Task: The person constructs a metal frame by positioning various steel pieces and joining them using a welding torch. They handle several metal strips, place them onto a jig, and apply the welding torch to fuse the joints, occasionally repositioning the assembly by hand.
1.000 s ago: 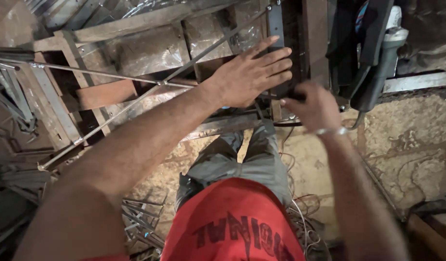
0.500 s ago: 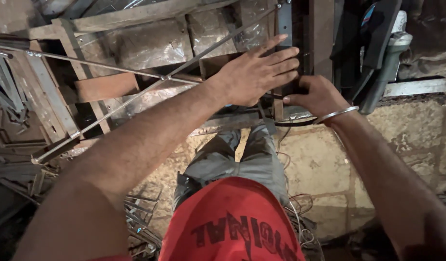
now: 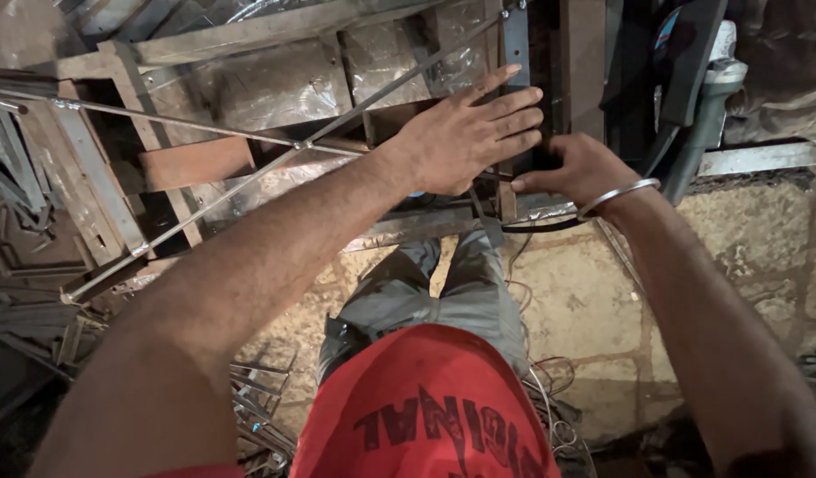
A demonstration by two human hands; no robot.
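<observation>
My left hand [image 3: 465, 137] lies flat, fingers spread, pressing on a vertical flat steel bar [image 3: 516, 44] of a welded metal frame [image 3: 116, 168]. My right hand [image 3: 578, 168], with a silver bangle at the wrist, is curled around something dark just right of that bar; what it grips is hidden by the fingers. A black cable [image 3: 536, 227] loops beneath both hands. Thin steel rods [image 3: 240, 190] cross the frame diagonally to the left.
An angle grinder [image 3: 704, 106] hangs at the upper right beside dark metal parts. Scrap steel strips [image 3: 19, 221] pile up at the left. Loose rods [image 3: 257, 398] and wires [image 3: 558, 425] lie on the stone floor [image 3: 603, 319] near my legs.
My right hand has moved up and left, closing in beside the left hand at the bar. The left hand stays pressed flat; the view has shifted slightly.
</observation>
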